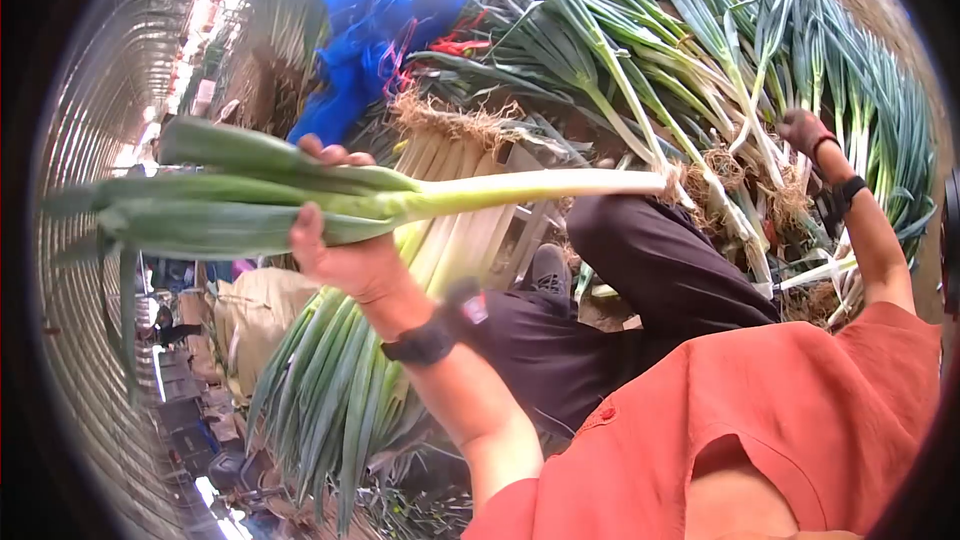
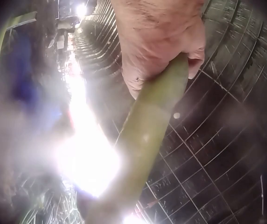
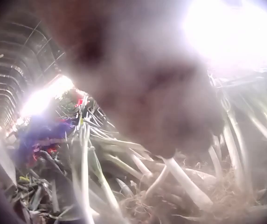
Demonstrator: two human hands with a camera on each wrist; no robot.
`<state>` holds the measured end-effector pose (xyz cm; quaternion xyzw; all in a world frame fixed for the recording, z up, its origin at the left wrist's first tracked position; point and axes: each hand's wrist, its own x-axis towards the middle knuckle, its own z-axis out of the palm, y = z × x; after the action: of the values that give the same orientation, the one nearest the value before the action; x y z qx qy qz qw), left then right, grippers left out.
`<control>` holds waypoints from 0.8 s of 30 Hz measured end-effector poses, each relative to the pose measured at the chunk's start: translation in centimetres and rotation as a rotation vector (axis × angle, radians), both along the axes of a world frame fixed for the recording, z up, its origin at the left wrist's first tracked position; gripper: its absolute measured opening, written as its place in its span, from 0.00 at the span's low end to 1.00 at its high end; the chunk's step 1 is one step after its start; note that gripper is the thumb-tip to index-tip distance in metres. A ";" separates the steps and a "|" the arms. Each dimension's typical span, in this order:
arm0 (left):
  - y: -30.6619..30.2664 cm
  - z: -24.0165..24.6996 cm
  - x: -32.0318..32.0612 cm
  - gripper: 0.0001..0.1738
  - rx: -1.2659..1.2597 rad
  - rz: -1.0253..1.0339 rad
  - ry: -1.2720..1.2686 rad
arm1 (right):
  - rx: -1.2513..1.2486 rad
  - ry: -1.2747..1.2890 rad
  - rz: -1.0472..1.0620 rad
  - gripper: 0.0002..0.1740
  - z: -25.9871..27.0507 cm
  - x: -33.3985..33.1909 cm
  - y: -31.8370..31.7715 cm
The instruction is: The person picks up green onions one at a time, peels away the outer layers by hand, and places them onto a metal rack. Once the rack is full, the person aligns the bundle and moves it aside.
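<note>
1. A person's red cloth shirt (image 1: 720, 420) fills the foreground, above dark trousers (image 1: 670, 260) with the knees bent.

2. The bare left hand (image 1: 345, 260), a black band (image 1: 420, 343) at its wrist, grips a long leek with broad green leaves and a pale stem (image 1: 450, 198) by the leaves, thumb on one side and fingers on the other. The long leek is held crosswise in the air, leaves to the left, root end toward the knee.

3. Beneath it lies a thick bundle of pale-stemmed, green-leaved leeks (image 1: 345, 355), brown roots at the upper end.

4. The right hand in a dark reddish glove (image 1: 803, 133) reaches among a spread of loose green leeks with tangled roots (image 1: 640, 30); blurred at the wrist camera, it does not show whether it grips a stem.

5. Bright blue mesh netting (image 1: 345, 40) lies beyond the bundle, beside red strands (image 1: 460, 45).
</note>
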<state>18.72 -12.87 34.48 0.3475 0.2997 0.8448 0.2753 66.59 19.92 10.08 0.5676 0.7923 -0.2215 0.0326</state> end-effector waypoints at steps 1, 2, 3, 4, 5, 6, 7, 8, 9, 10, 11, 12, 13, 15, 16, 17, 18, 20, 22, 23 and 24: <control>0.9 -0.2 0.9 0.37 0.007 -0.020 0.000 | 0.006 0.180 0.111 0.16 3.7 -3.2 -1.2; 1.9 -0.6 2.0 0.40 -0.031 -0.021 0.003 | -0.025 0.281 0.204 0.17 7.2 -6.4 -2.3; 2.7 -1.1 2.9 0.44 -0.071 -0.021 0.002 | -0.070 0.424 0.219 0.20 7.9 -8.8 -2.6; 3.3 -1.7 3.5 0.44 -0.067 -0.038 -0.008 | -0.239 0.603 0.267 0.23 9.2 -11.9 -3.4; 4.0 -2.3 3.9 0.45 -0.071 -0.125 -0.015 | -0.450 0.853 0.326 0.25 11.5 -15.2 -5.8; 4.5 -2.7 4.2 0.46 -0.076 -0.210 -0.019 | -0.496 0.880 0.467 0.28 14.7 -18.2 -8.2; 5.0 -2.9 4.8 0.46 -0.068 -0.247 -0.072 | -0.437 0.749 0.546 0.31 17.4 -20.2 -10.5; 5.3 -3.1 5.2 0.46 -0.071 -0.253 -0.074 | -0.664 0.862 0.605 0.32 18.0 -22.2 -12.4; 5.6 -3.4 5.4 0.46 -0.075 -0.283 -0.098 | -0.652 0.911 0.713 0.31 18.6 -24.2 -13.8; 5.9 -3.7 5.6 0.46 -0.077 -0.311 -0.121 | -0.637 0.957 0.825 0.30 19.0 -25.7 -14.8; 6.2 -4.1 5.7 0.46 -0.083 -0.311 -0.149 | -0.640 0.953 0.829 0.30 19.0 -26.9 -15.7; 6.2 -4.5 5.6 0.46 -0.079 -0.301 -0.152 | -0.664 0.976 0.778 0.30 18.8 -28.0 -16.5; 6.1 -4.9 5.5 0.45 -0.083 -0.318 -0.156 | -0.689 0.999 0.725 0.29 18.7 -28.6 -17.1; 6.0 -5.6 5.0 0.43 -0.068 -0.347 -0.149 | -0.686 0.998 0.698 0.28 18.7 -28.9 -17.6; 5.8 -6.0 4.8 0.43 -0.066 -0.340 -0.157 | -0.678 1.001 0.665 0.27 18.6 -29.0 -17.9; 5.7 -6.5 4.6 0.43 -0.062 -0.332 -0.182 | -0.582 0.999 0.683 0.25 18.3 -29.2 -18.1; 5.7 -6.7 4.5 0.43 -0.060 -0.329 -0.207 | -0.586 0.992 0.679 0.25 17.9 -29.3 -18.4; 5.6 -7.1 4.2 0.42 -0.122 -0.283 -0.235 | -0.548 1.075 0.680 0.23 17.2 -29.6 -19.0; 5.4 -7.2 3.9 0.40 -0.234 -0.171 -0.276 | -0.438 0.910 0.628 0.20 16.4 -29.9 -19.3; 5.6 -8.3 3.2 0.39 -0.243 -0.187 -0.378 | -0.263 0.892 0.690 0.16 15.7 -29.7 -19.2; 5.6 -8.5 3.0 0.38 -0.273 -0.155 -0.465 | -0.084 0.877 0.751 0.13 15.4 -29.4 -19.1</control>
<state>21.74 -7.31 25.94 0.1258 0.3121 0.8300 0.4449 37.20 0.85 25.43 0.1010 0.8694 -0.4404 -0.2001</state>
